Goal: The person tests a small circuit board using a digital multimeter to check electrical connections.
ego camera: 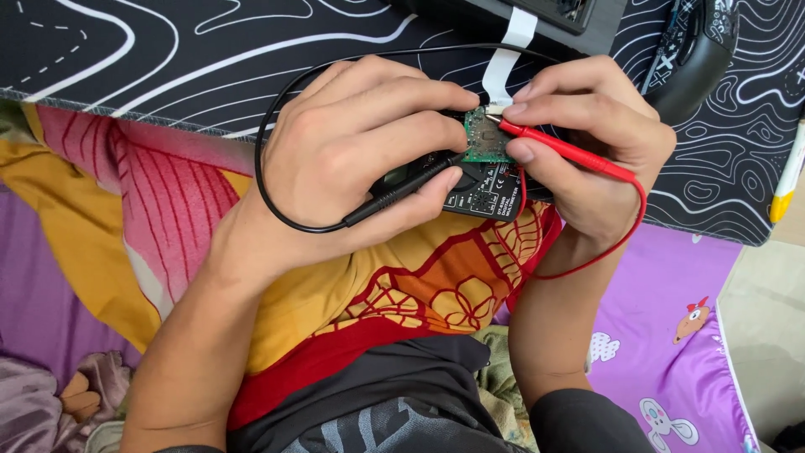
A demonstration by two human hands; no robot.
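Observation:
My left hand [352, 159] grips a black test probe [402, 191] whose tip reaches toward a small green circuit board [486, 138]. My right hand [587, 143] pinches a red test probe [570, 153], its point touching the board's upper edge. The board sits on top of a black multimeter [482, 193], mostly hidden under both hands. A white flat ribbon cable [507, 54] runs from the board up to a dark device at the top. A black lead [277, 109] loops around my left hand; a red lead [625, 231] curls under my right wrist.
A black desk mat with white wavy lines [168, 59] spans the top. A black computer mouse [696, 54] lies at the upper right, with a white and yellow pen [788, 176] at the right edge. Red, yellow and purple patterned cloth [126, 218] covers my lap.

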